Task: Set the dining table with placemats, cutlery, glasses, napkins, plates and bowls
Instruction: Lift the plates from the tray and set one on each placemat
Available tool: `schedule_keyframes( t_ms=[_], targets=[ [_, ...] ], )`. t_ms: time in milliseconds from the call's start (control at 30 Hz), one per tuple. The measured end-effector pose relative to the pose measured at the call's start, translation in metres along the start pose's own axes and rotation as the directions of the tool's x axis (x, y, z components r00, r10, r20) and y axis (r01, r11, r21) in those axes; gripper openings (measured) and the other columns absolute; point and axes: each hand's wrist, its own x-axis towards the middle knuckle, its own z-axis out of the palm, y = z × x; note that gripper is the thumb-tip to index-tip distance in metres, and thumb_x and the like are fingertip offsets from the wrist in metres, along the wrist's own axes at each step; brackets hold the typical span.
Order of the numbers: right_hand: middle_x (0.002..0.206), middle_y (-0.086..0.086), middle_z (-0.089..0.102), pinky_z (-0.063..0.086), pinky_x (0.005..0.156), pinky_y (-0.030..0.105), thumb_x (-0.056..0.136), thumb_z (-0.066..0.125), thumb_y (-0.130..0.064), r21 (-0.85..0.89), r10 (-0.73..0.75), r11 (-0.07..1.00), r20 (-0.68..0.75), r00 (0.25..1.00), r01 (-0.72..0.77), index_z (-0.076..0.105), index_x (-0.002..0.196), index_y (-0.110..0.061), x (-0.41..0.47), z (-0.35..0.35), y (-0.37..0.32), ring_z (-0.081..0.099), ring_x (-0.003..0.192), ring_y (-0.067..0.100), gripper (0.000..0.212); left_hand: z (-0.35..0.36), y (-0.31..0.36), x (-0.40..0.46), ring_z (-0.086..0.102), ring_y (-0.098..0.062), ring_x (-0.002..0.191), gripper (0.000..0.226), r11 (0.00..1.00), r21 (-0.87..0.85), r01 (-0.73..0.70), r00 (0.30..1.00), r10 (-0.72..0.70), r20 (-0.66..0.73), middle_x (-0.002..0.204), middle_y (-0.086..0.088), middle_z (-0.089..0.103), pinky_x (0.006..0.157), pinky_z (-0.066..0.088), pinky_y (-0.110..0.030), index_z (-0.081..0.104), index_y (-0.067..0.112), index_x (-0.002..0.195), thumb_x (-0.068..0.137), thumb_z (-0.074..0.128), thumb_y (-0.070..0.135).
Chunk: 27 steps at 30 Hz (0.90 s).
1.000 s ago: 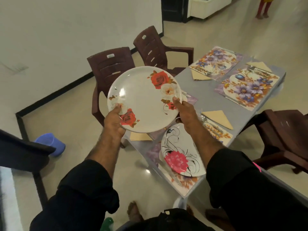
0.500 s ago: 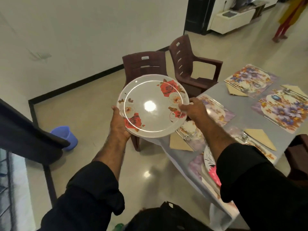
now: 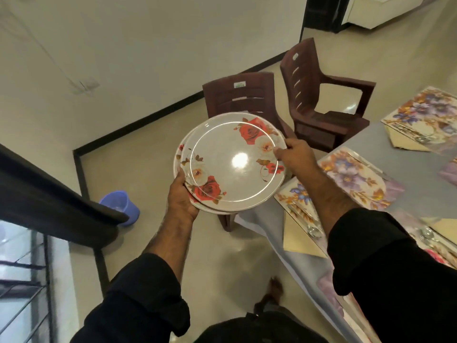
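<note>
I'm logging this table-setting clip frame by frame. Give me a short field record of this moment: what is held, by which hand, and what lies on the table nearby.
held: stack of rose-patterned plates, top one offset
left hand: grips the stack's near-left rim
right hand: pinches the top plate's right rim
plates' position: in the air, left of the table
nearest placemat: floral, no plate on it
beside it: folded napkin
</note>
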Motion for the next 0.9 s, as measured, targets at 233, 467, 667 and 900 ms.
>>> schedule_keyframes(
  t_ms=[233,467,667,900],
  targets=[
    [0.112,-0.001,0.078,0.066,0.069,0.039,0.082,0.087,-0.024,0.09,0.093,0.992,-0.051,0.994,-0.088,0.078,0.096,-0.021,0.083,-0.009,-0.01,0.077,0.083,0.017,0.017,0.04,0.013,0.067,0.063,-0.044,0.131,0.074,0.997,0.078,-0.028,0.999,0.03,-0.031,0.142,-0.019,0.066,0.109,0.045,-0.072,0.064,0.016,0.145,0.088,0.071,0.063],
    [0.09,0.007,0.08,0.066,0.076,0.047,0.087,0.082,-0.022,0.481,0.285,0.856,-0.129,0.95,-0.191,0.077,0.097,-0.013,0.123,-0.039,-0.012,0.079,0.081,0.026,0.015,0.094,0.007,0.132,0.071,-0.043,0.118,0.042,0.993,0.109,0.044,0.994,-0.033,-0.104,0.13,-0.021,0.073,0.104,0.052,-0.066,0.068,0.009,0.136,0.103,0.065,0.035],
    [0.1,0.016,0.08,0.061,0.09,0.059,0.067,0.088,-0.015,0.592,0.342,0.774,-0.096,0.935,-0.222,0.075,0.113,-0.003,0.134,-0.053,-0.015,0.078,0.093,0.038,0.049,0.142,-0.013,0.204,0.071,-0.041,0.119,0.037,0.989,0.092,0.113,0.993,-0.116,0.027,0.132,-0.02,0.072,0.105,0.052,-0.065,0.066,0.01,0.139,0.104,0.064,0.025],
    [0.113,0.004,0.075,0.063,0.084,0.051,0.087,0.067,0.009,0.416,0.376,0.854,-0.081,0.923,-0.311,0.06,0.119,-0.028,0.108,-0.085,-0.037,0.071,0.101,0.029,0.05,0.201,-0.031,0.249,0.077,-0.039,0.105,0.028,0.955,0.155,0.253,0.957,-0.27,0.103,0.121,-0.019,0.076,0.09,0.061,-0.062,0.07,0.006,0.128,0.103,0.067,0.019]
  ],
)
